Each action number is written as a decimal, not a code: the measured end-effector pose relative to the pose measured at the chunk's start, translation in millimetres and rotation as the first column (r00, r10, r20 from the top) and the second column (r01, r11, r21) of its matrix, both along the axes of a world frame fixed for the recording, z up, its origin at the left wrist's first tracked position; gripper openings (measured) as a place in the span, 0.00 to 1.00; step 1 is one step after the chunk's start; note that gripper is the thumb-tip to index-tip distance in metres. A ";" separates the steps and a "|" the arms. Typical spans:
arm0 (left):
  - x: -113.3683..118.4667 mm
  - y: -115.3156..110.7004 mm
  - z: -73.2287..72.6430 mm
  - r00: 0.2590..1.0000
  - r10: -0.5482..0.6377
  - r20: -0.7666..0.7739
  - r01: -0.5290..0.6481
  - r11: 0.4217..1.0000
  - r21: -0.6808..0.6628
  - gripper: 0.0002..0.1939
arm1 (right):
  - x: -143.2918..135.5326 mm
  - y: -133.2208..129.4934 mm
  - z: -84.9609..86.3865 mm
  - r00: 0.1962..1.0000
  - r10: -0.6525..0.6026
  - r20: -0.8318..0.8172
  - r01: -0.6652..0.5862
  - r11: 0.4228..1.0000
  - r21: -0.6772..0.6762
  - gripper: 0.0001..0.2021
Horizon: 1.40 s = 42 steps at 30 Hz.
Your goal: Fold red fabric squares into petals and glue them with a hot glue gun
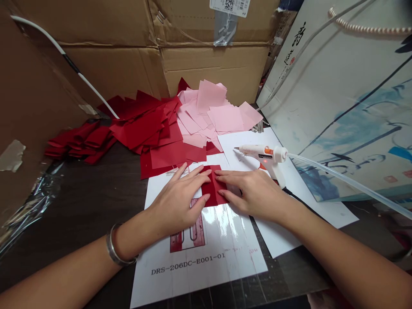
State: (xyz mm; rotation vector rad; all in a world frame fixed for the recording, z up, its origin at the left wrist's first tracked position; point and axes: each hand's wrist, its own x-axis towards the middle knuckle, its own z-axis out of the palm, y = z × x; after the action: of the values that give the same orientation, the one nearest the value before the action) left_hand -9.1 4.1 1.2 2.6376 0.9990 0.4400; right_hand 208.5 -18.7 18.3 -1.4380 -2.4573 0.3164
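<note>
A small red fabric piece (213, 195), creased down its middle, lies on a printed sheet (240, 253) between my hands. My left hand (175, 201) holds its left side, with fingertips near the top edge and the thumb lower down. On the right side my right hand (254, 191) holds it the same way, index finger above and thumb below. Beneath my fingers the cloth's side edges are partly hidden. Just beyond my right hand a white glue gun (265, 154) with orange parts lies on its side, showing a small red light.
Behind my hands are a pile of red fabric pieces (141, 131), a pile of pink ones (209, 113) and folded red bundles (82, 139). Metal clips (257, 127) lie beside the pink pile. Cardboard (209, 68) encloses the back and left; a painted bag (347, 128) stands right.
</note>
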 end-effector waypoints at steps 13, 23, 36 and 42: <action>-0.2 -0.4 0.9 1.000 0.006 -0.021 -0.005 1.000 0.004 0.20 | 4.0 1.6 1.8 0.996 -0.055 0.068 0.054 0.998 0.015 0.15; -0.6 0.0 -0.6 0.999 0.007 -0.033 -0.007 1.000 0.008 0.20 | 2.5 0.6 -0.2 1.000 -0.026 0.016 0.025 0.999 0.021 0.15; 0.2 0.7 -0.2 0.997 0.005 -0.077 -0.005 1.000 -0.005 0.21 | 2.3 1.0 1.2 1.000 -0.004 0.008 0.004 1.000 -0.008 0.15; 0.4 -0.6 2.4 0.993 0.018 -0.116 -0.017 1.000 0.013 0.23 | 1.9 0.5 0.5 0.999 -0.035 0.016 0.035 0.999 0.018 0.14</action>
State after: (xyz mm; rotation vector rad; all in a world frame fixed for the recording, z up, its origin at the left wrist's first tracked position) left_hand -8.7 3.5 3.5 2.6934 1.0578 0.2993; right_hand 210.4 -18.2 18.7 -1.4799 -2.4386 0.2754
